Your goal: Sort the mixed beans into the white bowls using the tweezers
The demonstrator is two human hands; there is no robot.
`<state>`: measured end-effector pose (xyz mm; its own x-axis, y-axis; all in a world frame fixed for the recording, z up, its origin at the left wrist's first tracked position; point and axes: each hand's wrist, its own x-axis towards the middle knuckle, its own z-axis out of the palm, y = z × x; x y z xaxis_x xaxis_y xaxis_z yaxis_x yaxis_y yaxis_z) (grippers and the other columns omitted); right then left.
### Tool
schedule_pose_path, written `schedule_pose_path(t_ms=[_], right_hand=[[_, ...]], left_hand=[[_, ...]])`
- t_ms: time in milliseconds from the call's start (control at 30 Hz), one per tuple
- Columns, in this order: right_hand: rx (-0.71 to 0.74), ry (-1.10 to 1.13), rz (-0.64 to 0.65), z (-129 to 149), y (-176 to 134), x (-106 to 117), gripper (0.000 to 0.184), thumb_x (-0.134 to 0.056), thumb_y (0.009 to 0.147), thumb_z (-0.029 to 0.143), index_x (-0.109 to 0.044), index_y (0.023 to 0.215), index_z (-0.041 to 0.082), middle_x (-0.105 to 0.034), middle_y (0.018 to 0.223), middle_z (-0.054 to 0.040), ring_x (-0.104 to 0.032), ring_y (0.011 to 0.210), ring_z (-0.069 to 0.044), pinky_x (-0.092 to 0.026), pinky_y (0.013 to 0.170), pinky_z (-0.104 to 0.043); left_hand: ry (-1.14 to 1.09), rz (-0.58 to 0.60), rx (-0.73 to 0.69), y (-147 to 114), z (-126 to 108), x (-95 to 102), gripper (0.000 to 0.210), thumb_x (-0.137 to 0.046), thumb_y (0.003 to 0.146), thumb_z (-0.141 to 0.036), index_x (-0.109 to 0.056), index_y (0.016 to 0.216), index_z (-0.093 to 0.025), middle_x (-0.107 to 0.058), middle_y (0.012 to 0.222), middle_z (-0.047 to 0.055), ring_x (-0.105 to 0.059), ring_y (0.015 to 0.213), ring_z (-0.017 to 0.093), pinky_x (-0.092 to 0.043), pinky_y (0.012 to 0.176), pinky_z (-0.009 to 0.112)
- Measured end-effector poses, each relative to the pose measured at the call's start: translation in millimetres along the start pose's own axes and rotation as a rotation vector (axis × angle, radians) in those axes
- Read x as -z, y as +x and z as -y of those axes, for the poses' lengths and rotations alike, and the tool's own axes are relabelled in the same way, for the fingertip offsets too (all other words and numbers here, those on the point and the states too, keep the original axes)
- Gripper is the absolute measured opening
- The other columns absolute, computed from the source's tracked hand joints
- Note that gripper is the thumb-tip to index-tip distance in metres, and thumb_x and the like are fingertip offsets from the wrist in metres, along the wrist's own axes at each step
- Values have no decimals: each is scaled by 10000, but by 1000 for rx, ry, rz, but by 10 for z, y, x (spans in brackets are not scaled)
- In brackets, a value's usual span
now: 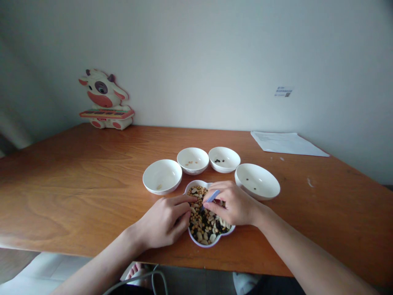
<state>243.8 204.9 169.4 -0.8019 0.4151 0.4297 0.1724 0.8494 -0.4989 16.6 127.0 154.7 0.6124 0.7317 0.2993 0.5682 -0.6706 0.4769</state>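
Observation:
A lilac-rimmed dish (pixel 205 246) with a lobed outline stands close to the table's front edge. It is filled with mixed yellow beans, dark beans and pale, flat peanut-like pieces. My left hand (pixel 167 219) grips the dish's left rim, its index finger reaching in over the beans. Pinched in my right hand (pixel 235 204) are light purple tweezers (pixel 212 196), tilted with their lower end down among the beans. Whether the tips hold a bean is too small to tell. My right hand covers the dish's upper right part.
Four white bowls arc behind the dish: left bowl (pixel 162 168) with a pale piece, second bowl (pixel 193 155) with tan bits, third bowl (pixel 229 155) with black beans, right bowl (pixel 264 180) with small dark beans. A cow toy keyboard (pixel 106 114) and paper sheets (pixel 287 142) lie farther back.

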Motion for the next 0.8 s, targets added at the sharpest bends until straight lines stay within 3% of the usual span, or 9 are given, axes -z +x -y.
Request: schedule_pose_path(t_ms=[633,800], right_hand=[[47,1,-78,33,20,90,188,-574,897,161,-705,765,131,-717,738,-62,-616,655,-159,-481,619,-288],[13,-31,-177,4,4,204,190,-580,896,174,-701,754,137,-720,723,-52,-625,635,-140,-474,581,-255]], left_hand=[[-5,-8,12,-2,-16,17,211,-425,979,-129,-603,867,-151,-643,1254,101,-672,1023,235,-552,855,363],[21,-17,-2,-7,2,1,224,-416,977,-130,-610,864,-138,-646,1252,130,-672,1055,258,-562,870,390]])
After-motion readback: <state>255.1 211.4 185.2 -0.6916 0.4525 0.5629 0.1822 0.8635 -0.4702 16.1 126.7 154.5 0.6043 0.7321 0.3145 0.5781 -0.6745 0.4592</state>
